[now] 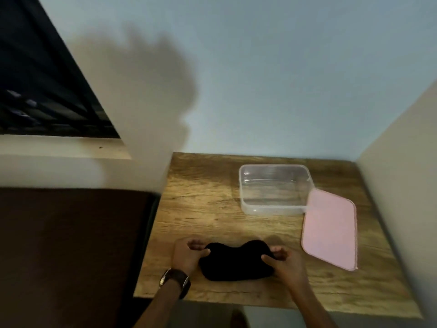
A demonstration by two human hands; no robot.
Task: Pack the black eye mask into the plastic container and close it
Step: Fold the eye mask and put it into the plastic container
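The black eye mask [235,261] lies flat near the front edge of the wooden table [201,204]. My left hand [188,254] pinches its left end and my right hand [285,261] pinches its right end. The clear plastic container [275,189] stands open and empty at the back of the table, apart from the mask. Its pink lid [331,229] lies to the right of it, one corner leaning on the container's front right rim.
A dark brown surface [71,245] borders the table on the left. A cream wall [402,185] rises along the table's right side and a pale blue wall behind it. A dark window [42,91] is at the upper left.
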